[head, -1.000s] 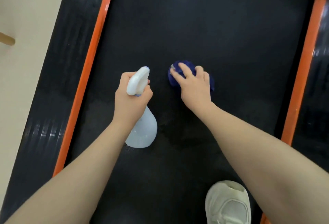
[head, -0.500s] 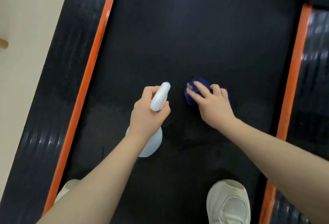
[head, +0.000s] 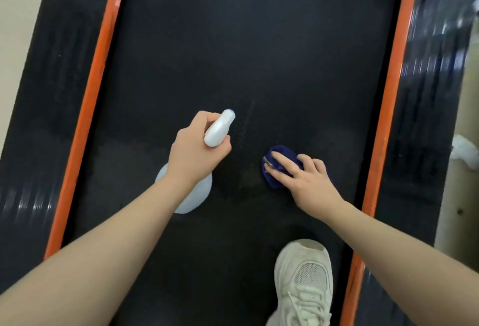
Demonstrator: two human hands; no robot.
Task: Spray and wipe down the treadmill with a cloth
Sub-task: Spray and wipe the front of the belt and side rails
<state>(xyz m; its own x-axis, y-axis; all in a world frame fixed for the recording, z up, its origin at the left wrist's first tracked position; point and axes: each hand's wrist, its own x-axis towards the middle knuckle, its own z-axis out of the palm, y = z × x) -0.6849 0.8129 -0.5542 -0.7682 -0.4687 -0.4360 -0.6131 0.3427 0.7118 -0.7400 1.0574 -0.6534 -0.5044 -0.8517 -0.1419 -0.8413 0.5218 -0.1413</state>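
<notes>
The treadmill's black belt (head: pixel 246 53) fills the view between two orange side strips. My left hand (head: pixel 193 153) grips a white spray bottle (head: pixel 217 130) by its trigger head, nozzle pointing up the belt; the bottle's pale body shows below my wrist. To the right, my right hand (head: pixel 307 180) presses a crumpled dark blue cloth (head: pixel 278 167) onto the belt, fingers spread over it. A faint damp sheen lies on the belt between the hands.
A white sneaker (head: pixel 303 281) stands on the belt at the bottom right. Orange strips (head: pixel 96 97) and glossy black side rails (head: pixel 46 108) border the belt. Beige floor lies at both sides, with something white crumpled (head: pixel 465 152) at the right.
My right hand has slid the cloth to the right and toward me across the belt. My left hand with the bottle stays near the belt's middle.
</notes>
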